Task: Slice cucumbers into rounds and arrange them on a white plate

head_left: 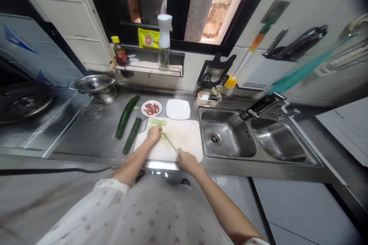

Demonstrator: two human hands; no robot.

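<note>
My left hand (154, 134) rests closed on a piece of cucumber on the white cutting board (186, 138). My right hand (185, 159) grips the handle of a knife (171, 144), whose blade points at the cucumber under my left fingers. Several cut cucumber slices (158, 122) lie in a row at the board's far left corner. Two whole cucumbers (125, 116) (132, 135) lie on the steel counter just left of the board.
Behind the board stand a small plate of red pieces (151, 108) and an empty white plate (178, 109). A double steel sink (230, 138) with a faucet (263, 106) is to the right. A lidded steel pot (96, 86) stands at the far left, bottles on the shelf.
</note>
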